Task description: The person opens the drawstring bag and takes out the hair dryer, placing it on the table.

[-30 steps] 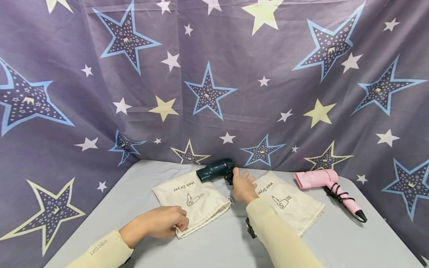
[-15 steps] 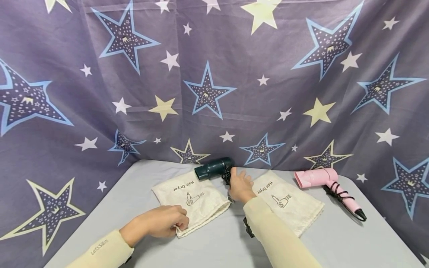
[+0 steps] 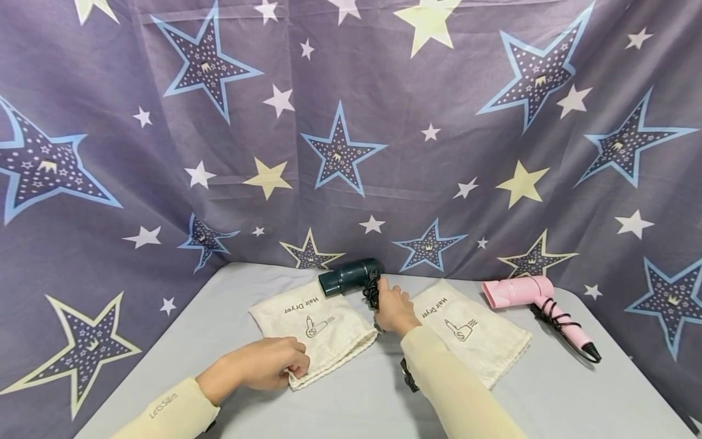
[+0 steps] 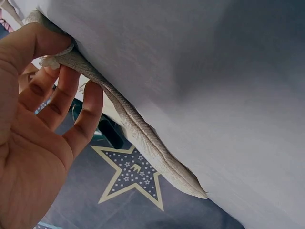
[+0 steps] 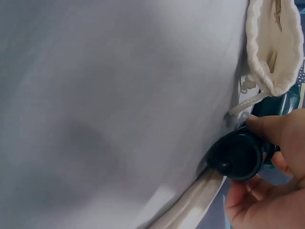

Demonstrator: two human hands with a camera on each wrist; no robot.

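My left hand [image 3: 269, 364] pinches the near left corner of a cream drawstring bag [image 3: 329, 335] printed "Hair Dryer". In the left wrist view, thumb and fingers hold the bag's edge [image 4: 157, 148]. At the back, my right hand [image 3: 396, 308] grips the handle of a dark green hair dryer [image 3: 350, 277], with its black cord bundled at the handle. The dryer's nozzle points left and overlaps the bag's far edge. The right wrist view shows fingers round the round handle end [image 5: 238, 155], beside the bag's gaping mouth [image 5: 274, 43].
A second cream "Hair Dryer" bag [image 3: 468, 332] lies flat to the right, partly behind my right sleeve. Farther right lies a pink hair dryer [image 3: 518, 292], its black cord wound round the handle. A star-patterned curtain [image 3: 340, 152] hangs behind the grey table [image 3: 351, 414].
My right hand and the dark green hair dryer have shifted slightly left, mostly during the first half second. The left hand keeps its place on the bag's corner.
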